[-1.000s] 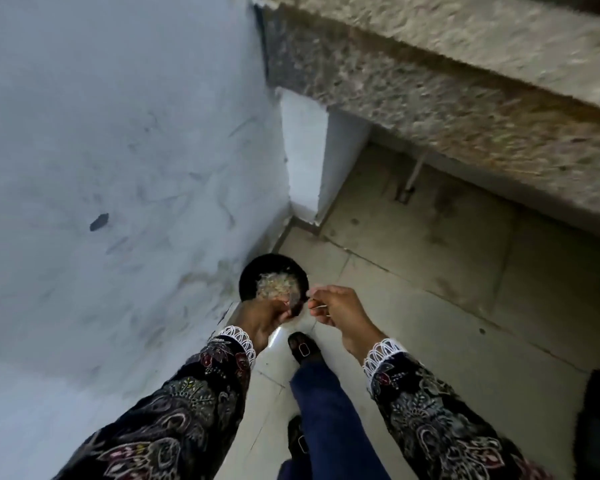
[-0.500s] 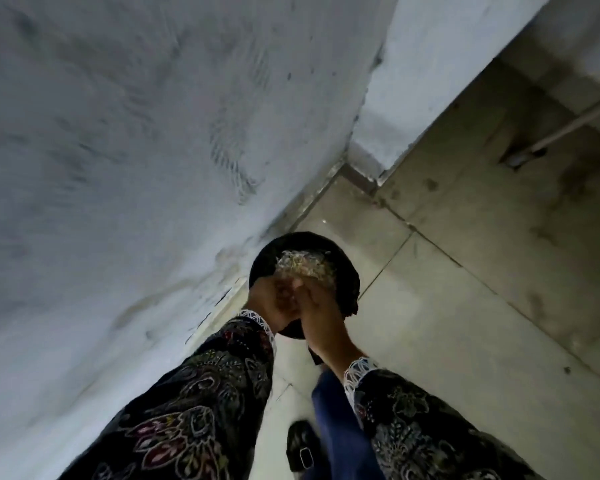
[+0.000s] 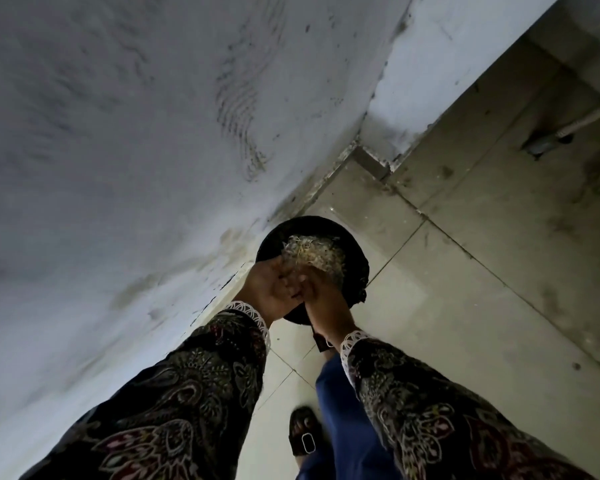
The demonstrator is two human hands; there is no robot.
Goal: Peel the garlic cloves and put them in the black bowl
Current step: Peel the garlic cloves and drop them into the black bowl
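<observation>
Black bowl [image 3: 355, 268] of pale peelings on floor by wall | left hand [image 3: 269, 292], right hand [image 3: 321, 299] meet over near rim, likely peeling | grip contents: cannot tell.

Black bowl [image 3: 355, 268]: round, held above the tiled floor close to the wall, partly hidden by hands. Pale papery garlic [image 3: 314, 252] heaped inside.
</observation>
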